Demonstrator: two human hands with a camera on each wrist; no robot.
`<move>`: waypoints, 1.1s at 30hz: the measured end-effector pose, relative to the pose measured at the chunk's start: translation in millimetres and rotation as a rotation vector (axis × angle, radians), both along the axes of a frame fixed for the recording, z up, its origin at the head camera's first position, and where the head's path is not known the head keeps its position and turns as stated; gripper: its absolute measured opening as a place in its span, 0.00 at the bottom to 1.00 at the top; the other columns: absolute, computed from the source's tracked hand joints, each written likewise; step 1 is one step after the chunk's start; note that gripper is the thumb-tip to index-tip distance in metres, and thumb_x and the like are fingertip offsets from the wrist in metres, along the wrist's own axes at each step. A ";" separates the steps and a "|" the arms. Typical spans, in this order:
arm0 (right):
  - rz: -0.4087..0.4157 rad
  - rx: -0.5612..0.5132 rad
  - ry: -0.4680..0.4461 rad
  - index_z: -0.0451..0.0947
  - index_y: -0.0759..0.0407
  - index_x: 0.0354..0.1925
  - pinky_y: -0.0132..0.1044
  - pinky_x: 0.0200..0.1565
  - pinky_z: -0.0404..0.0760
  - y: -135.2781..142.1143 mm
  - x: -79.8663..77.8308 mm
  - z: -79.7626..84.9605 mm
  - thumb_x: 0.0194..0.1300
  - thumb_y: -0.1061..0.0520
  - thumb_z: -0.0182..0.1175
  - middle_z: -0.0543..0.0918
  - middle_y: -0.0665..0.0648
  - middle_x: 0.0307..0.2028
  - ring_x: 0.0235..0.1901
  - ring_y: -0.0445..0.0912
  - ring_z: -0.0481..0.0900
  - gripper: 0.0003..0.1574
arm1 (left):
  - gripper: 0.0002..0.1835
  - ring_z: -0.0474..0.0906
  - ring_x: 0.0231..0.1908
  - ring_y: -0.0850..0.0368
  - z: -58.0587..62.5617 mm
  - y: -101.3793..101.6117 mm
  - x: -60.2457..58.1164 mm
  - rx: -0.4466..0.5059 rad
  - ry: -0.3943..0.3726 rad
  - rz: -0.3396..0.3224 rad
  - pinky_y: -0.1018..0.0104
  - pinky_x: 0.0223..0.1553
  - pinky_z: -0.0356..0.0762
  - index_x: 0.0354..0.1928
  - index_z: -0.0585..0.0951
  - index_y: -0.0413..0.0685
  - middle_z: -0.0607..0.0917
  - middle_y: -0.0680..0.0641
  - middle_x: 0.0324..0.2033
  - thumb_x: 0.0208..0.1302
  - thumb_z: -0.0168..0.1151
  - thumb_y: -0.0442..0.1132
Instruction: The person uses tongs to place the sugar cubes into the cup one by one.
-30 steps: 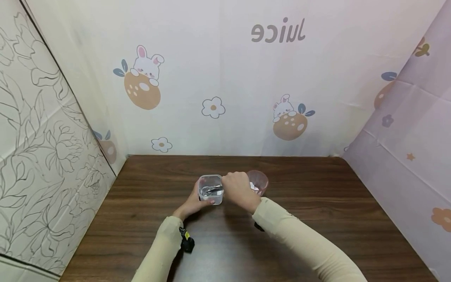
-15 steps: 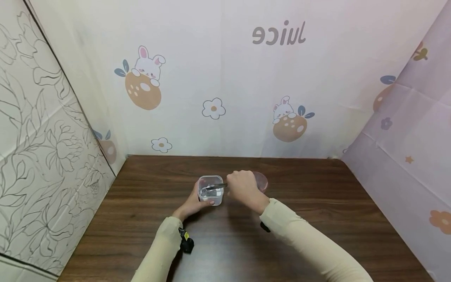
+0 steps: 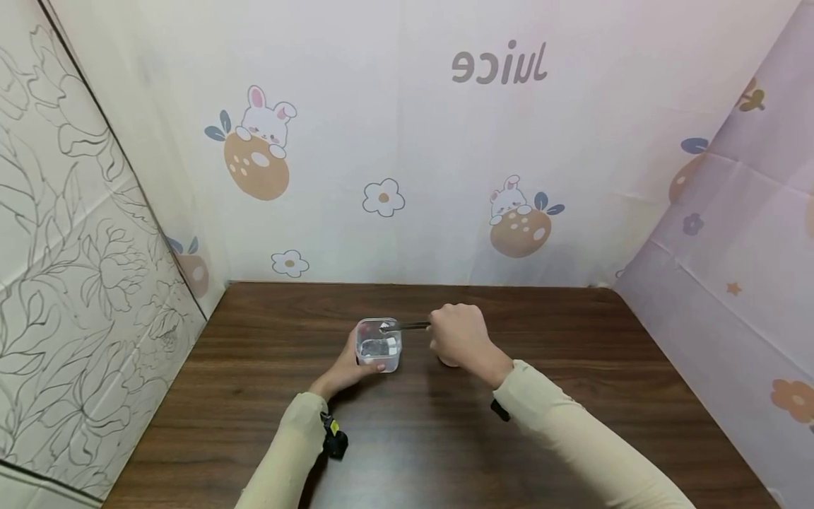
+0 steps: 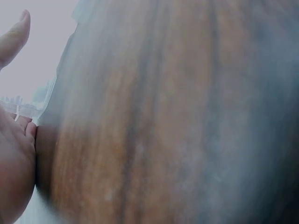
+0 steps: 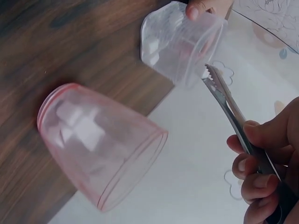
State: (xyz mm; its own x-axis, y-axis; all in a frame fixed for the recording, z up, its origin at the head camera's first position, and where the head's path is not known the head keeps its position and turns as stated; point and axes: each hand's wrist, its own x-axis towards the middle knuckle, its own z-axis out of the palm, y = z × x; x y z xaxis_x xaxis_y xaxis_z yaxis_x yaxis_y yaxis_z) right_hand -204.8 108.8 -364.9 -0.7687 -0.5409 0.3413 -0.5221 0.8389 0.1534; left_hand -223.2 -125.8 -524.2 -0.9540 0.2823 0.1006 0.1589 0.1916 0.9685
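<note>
My left hand [image 3: 343, 367] holds a clear square plastic container [image 3: 391, 362] on the table, thumb at the near side. White cubes [image 5: 153, 45] lie in its bottom. My right hand [image 3: 463, 336] grips metal tongs [image 3: 410, 326], fingers wrapped around the dark handle. A small white cube [image 3: 384, 327] sits between the toothed tips, which are over the container's far right rim in the head view. Just beneath my right hand stands a pink see-through cup [image 5: 112, 149] with several white cubes inside; the head view hides most of it.
The brown wooden table [image 3: 254, 424] meets a cloth backdrop [image 3: 318, 141] printed with rabbits and flowers. A black wrist camera [image 3: 335, 442] is strapped to the left sleeve. Line-drawn flowers cover a panel [image 3: 95, 283] at the left.
My right hand has moved right, in front of the cup, and the tongs have come up from inside the container with a white cube at the tips. The left hand stays on the container.
</note>
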 end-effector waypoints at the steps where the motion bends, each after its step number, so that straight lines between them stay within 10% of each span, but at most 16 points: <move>1: 0.002 -0.004 0.010 0.70 0.49 0.09 0.33 0.16 0.45 2.7 0.1 0.7 0.54 0.58 0.68 0.50 0.45 0.06 0.12 0.39 0.43 0.23 | 0.54 0.57 0.64 0.37 -0.7 -0.3 0.0 0.004 0.005 -0.003 0.43 0.63 0.52 0.71 0.46 0.39 0.59 0.32 0.66 0.50 0.73 0.32; 12: -0.056 -0.028 -0.017 0.88 0.49 0.35 0.34 0.14 0.50 34.9 0.2 9.4 0.55 0.56 0.67 0.72 0.48 0.11 0.13 0.40 0.50 0.08 | 0.53 0.54 0.65 0.34 7.6 -0.2 5.2 0.028 0.011 -0.016 0.41 0.63 0.50 0.71 0.45 0.35 0.57 0.29 0.66 0.50 0.71 0.27; 21: -0.104 -0.063 0.012 0.77 0.50 0.16 0.39 0.12 0.60 64.1 3.1 19.4 0.53 0.58 0.65 0.65 0.47 0.09 0.11 0.44 0.60 0.12 | 0.52 0.51 0.65 0.31 32.5 -0.7 16.6 0.047 -0.025 -0.048 0.40 0.64 0.48 0.70 0.42 0.29 0.54 0.26 0.66 0.52 0.69 0.26; 33: -0.165 -0.046 -0.058 0.84 0.54 0.26 0.35 0.15 0.52 99.7 21.5 23.9 0.58 0.58 0.65 0.62 0.47 0.08 0.10 0.41 0.55 0.05 | 0.52 0.52 0.65 0.32 33.9 1.5 16.5 0.047 -0.034 -0.053 0.41 0.64 0.49 0.70 0.42 0.30 0.54 0.26 0.66 0.52 0.68 0.26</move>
